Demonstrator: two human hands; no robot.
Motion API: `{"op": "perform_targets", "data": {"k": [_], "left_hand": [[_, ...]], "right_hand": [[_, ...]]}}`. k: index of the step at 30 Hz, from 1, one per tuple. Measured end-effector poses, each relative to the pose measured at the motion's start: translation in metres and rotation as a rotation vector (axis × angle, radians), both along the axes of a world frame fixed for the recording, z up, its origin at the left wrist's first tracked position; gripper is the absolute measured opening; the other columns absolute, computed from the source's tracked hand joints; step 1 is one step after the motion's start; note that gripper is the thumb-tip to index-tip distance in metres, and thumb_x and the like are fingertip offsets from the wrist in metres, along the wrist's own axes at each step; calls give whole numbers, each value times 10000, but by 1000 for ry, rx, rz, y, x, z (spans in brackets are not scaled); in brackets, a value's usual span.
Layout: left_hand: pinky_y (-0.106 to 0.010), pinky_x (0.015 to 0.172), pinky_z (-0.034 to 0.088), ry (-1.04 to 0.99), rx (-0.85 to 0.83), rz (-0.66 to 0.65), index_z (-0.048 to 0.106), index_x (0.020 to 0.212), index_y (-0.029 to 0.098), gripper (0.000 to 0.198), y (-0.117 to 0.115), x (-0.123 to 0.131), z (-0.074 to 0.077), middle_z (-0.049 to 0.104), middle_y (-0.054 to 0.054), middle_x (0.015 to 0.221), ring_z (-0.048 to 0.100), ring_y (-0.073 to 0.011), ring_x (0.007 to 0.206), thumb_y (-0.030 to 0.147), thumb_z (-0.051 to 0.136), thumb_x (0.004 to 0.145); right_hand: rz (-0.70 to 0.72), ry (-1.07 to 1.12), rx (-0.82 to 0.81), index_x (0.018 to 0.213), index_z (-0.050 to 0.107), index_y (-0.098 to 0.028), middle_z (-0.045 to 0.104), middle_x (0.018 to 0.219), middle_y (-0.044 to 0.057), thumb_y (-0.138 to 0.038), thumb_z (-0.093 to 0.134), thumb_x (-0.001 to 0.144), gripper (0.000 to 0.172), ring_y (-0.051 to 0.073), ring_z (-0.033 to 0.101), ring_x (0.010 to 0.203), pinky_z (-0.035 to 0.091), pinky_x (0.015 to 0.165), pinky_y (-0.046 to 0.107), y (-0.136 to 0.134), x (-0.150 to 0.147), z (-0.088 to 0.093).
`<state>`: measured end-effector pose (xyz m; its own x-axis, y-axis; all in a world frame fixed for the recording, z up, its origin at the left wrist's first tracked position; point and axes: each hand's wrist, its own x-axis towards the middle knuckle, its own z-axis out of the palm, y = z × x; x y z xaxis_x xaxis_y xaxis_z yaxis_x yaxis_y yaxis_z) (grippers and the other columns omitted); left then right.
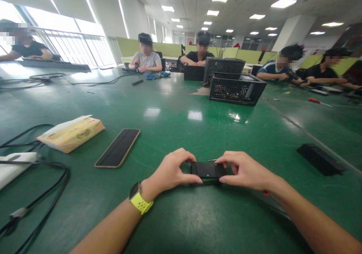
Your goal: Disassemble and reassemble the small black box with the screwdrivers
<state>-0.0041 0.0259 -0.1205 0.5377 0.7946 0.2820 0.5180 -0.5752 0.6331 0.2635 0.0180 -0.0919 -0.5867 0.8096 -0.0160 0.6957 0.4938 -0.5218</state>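
A small flat black rectangular part (pixel 207 170) is held level just above the green table (pixel 181 216), near its front. My left hand (pixel 177 171) pinches its left end between thumb and fingers, with a watch on a yellow strap at the wrist. At the right end, my right hand (pixel 240 170) grips it with thumb and fingertips. A thin metal item (pixel 212 160) shows just behind the part, close to my right fingertips; what it is cannot be made out. Something dark and narrow lies beneath the part.
On the left are a phone (pixel 118 148), a yellow tissue pack (pixel 72 133), a white power strip (pixel 17 167) and black cables. A black block (pixel 321 159) lies right. Farther back stand black computer cases (pixel 236 88), a red screwdriver (pixel 319 102) and several people at the table.
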Motion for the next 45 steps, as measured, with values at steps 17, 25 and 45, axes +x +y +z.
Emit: {"op": "perform_targets", "data": {"k": [17, 25, 45], "left_hand": [[-216, 598, 376, -108, -169, 59, 596, 1137, 216, 327, 4, 1, -9, 585, 43, 710, 507, -96, 622, 403, 602, 869], [-211, 592, 370, -246, -247, 78, 618, 955, 168, 218, 19, 13, -11, 563, 34, 709, 475, -89, 619, 348, 628, 832], [-193, 516, 343, -345, -598, 8, 551, 1197, 105, 452, 42, 29, 6, 511, 53, 634, 458, -71, 546, 231, 589, 765]], "right_hand": [[-4, 26, -57, 1098, 636, -203, 576, 1006, 41, -550, 775, 659, 576, 160, 503, 759, 380, 649, 267, -2, -3, 1], [-2, -59, -36, 1134, 652, -198, 628, 874, 22, -466, 754, 716, 507, 182, 556, 769, 389, 689, 288, 0, 2, -7], [-59, -69, -6, 993, 667, -184, 595, 757, -5, -480, 763, 670, 449, 157, 527, 670, 314, 603, 258, 2, 6, -9]]}}
